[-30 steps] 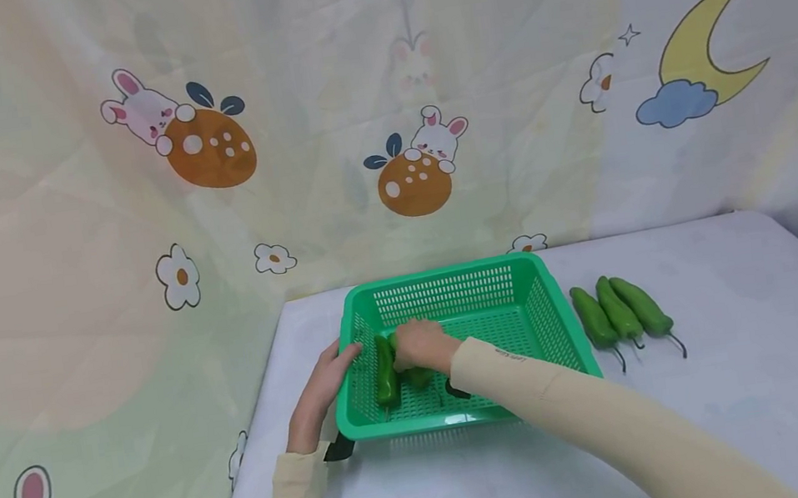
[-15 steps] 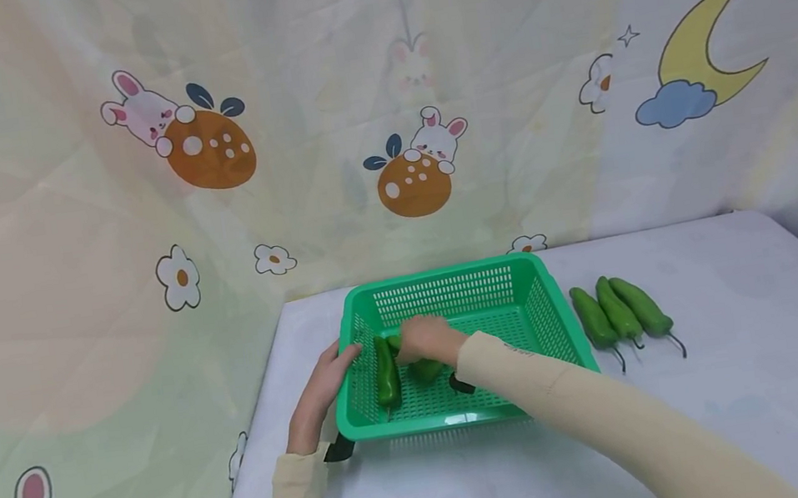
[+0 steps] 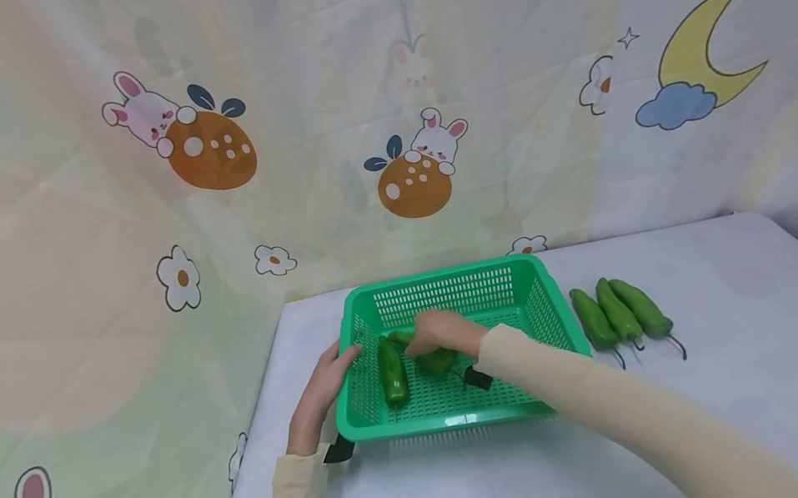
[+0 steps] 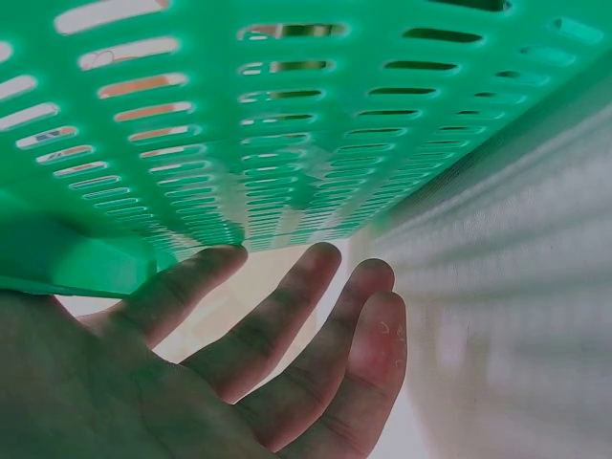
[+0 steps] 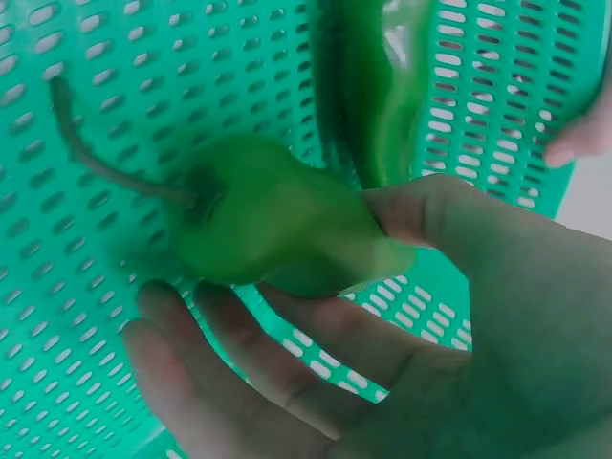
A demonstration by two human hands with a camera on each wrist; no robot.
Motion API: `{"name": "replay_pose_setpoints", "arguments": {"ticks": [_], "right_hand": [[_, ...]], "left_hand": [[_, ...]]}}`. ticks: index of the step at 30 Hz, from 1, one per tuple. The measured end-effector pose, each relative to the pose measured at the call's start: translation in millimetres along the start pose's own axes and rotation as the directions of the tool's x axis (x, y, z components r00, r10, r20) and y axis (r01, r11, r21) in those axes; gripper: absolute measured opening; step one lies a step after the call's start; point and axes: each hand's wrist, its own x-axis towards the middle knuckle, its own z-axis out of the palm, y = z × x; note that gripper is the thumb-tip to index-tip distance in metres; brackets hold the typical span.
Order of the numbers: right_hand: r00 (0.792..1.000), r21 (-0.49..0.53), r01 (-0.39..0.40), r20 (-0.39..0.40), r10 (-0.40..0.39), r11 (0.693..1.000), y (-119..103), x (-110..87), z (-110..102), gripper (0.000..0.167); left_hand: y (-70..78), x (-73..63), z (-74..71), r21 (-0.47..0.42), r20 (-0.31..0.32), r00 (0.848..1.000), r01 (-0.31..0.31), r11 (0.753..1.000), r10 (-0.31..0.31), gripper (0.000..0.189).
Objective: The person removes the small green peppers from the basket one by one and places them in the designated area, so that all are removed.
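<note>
My R hand (image 3: 443, 331) grasps a pepper (image 5: 273, 215) in the bskt (image 3: 422, 426), nr a 2nd one (image 3: 393, 374); my L hand (image 3: 321, 390) grips bskt's side, thumb over rim.

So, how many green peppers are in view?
5: one gripped pepper in the right hand, one loose pepper beside it in the basket; on the table right of the basket, a left pepper, a middle pepper and a right pepper. The right sleeve may hide others.

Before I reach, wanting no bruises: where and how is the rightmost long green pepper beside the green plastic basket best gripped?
I'd pinch the rightmost pepper across its thick middle, from above and right: a neighbouring long green pepper crowds its left side, and the thin stem looks weak.
</note>
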Motion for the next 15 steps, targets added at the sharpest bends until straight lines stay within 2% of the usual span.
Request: {"name": "replay_pose_setpoints", "arguments": {"ticks": [3,5,7,10,15], "right_hand": [[0.999,0.099,-0.025,0.050,0.020,0.995,7.5,3.0,-5.8,0.058],[0.995,0.160,-0.048,0.091,0.033,0.986,12.0,4.1,-10.4,0.056],[0.991,0.185,-0.057,0.126,0.034,0.981,15.8,5.2,-14.3,0.049],[0.987,0.205,-0.064,0.159,0.031,0.977,19.3,3.9,-18.4,0.050],[0.979,0.251,-0.043,0.206,-0.010,0.967,25.0,0.5,-22.6,0.047]], "left_hand": [[0.1,0.0,0.4,-0.004,-0.003,1.000,-0.006,1.000,0.006,0.057],[9.8,-6.3,-0.8,-0.007,0.009,1.000,0.000,1.000,0.000,0.056],[20.0,-13.1,-2.0,-0.009,0.022,1.000,0.009,1.000,-0.009,0.055],[35.1,-22.6,-3.5,-0.013,0.038,0.999,0.024,1.000,-0.024,0.053],[36.1,-22.5,-2.2,-0.018,0.041,0.999,0.022,1.000,-0.021,0.053]]}}
